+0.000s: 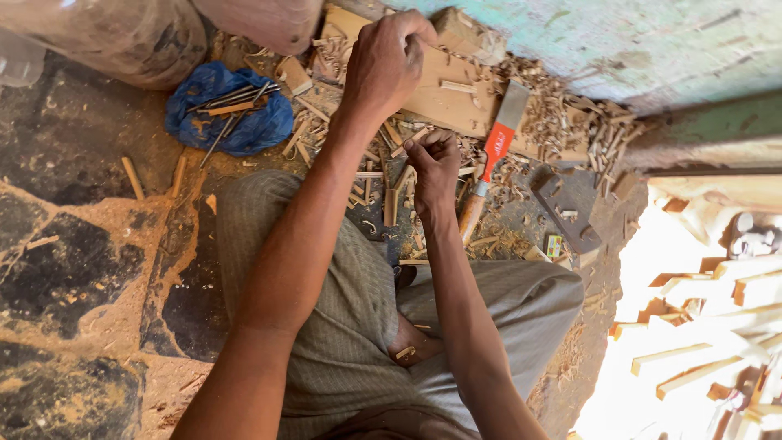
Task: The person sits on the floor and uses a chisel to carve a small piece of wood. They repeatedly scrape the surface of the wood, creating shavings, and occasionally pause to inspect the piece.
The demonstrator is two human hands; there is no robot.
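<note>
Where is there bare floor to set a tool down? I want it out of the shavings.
The dark stone floor left of the blue cloth and of the left knee is mostly bare, save some sticks. It is crowded ahead: shavings, offcuts, the wooden board and the orange-handled chisel surround the left hand and right hand.

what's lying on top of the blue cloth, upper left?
On the blue cloth, crumpled on the floor, lies a loose bundle of thin metal tools, at least one with a wooden handle. Whatever is beneath the cloth's folds is covered.
</note>
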